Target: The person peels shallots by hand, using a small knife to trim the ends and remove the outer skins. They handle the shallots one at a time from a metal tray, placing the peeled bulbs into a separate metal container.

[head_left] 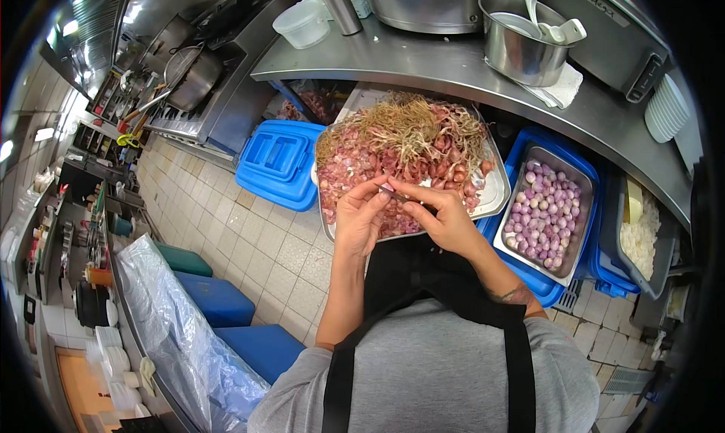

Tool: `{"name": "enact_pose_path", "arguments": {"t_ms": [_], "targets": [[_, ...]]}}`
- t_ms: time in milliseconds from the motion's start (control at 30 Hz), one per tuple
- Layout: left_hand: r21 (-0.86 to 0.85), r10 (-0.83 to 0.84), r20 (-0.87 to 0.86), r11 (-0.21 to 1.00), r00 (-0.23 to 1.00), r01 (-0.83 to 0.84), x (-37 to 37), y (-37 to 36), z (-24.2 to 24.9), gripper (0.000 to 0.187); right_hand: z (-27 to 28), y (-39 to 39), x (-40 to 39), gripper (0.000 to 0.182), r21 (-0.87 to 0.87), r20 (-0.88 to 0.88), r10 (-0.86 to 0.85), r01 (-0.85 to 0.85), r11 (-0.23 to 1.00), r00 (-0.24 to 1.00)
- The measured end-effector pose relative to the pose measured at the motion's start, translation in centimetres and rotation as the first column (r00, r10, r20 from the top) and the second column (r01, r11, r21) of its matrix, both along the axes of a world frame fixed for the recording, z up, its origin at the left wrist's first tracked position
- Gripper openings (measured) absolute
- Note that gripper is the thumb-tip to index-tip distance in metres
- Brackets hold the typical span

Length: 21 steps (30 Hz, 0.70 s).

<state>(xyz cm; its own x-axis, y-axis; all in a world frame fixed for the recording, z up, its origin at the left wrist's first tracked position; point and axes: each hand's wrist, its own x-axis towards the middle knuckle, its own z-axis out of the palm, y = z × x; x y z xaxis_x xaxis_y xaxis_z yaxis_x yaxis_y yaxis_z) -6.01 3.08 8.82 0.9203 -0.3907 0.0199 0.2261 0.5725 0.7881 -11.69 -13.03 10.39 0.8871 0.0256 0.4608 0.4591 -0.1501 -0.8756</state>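
Observation:
Over the near edge of a large tray (495, 195), my left hand (360, 214) pinches a small pinkish shallot (387, 187) at its fingertips. My right hand (438, 214) is closed on a small knife (396, 196), its blade at the shallot, fingertips almost meeting the left ones. Below and beyond both hands the tray holds reddish skins (347, 172), unpeeled shallots (457, 168) and a heap of dry roots (400, 127). To the right, a steel pan (585, 220) contains many peeled purple-white shallots (542, 210).
A blue lid (279, 165) lies left of the tray. Beyond, a steel counter (423, 63) carries a pot with utensils (521, 59) and a plastic tub (302, 25). A grey bin (657, 274) with white pieces stands far right; blue bins (215, 301) stand lower left.

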Motion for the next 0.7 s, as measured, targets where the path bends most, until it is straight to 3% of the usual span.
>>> {"name": "enact_pose_path", "arguments": {"t_ms": [133,333,467,633,700], "targets": [[-0.039,-0.056,0.005,0.998,0.998,0.056,0.2,0.5,-0.7,0.030,-0.1,-0.4,0.2,0.032,-0.057,0.000,0.014,-0.014,0.998,1.000],[0.054,-0.054,0.017,0.997,0.998,0.053,-0.1,0.5,-0.4,0.034,-0.6,-1.3,0.6,0.030,0.364,-0.386,0.264,-0.117,0.924,0.884],[0.114,-0.044,0.113,0.993,0.993,0.031,-0.4,0.3,0.2,0.039,-1.4,-1.3,1.3,0.031,0.162,-0.302,-0.001,0.053,0.985,0.953],[0.144,-0.003,0.153,0.989,0.988,-0.020,-0.2,0.3,-0.1,0.039,-2.9,-0.8,1.7,0.031,-0.096,-0.001,-0.300,0.299,0.950,0.954],[0.135,0.028,0.176,0.990,0.984,-0.052,0.1,0.2,-0.5,0.038,-2.4,-0.8,1.2,0.031,-0.135,-0.053,-0.294,0.284,0.949,0.954]]}}
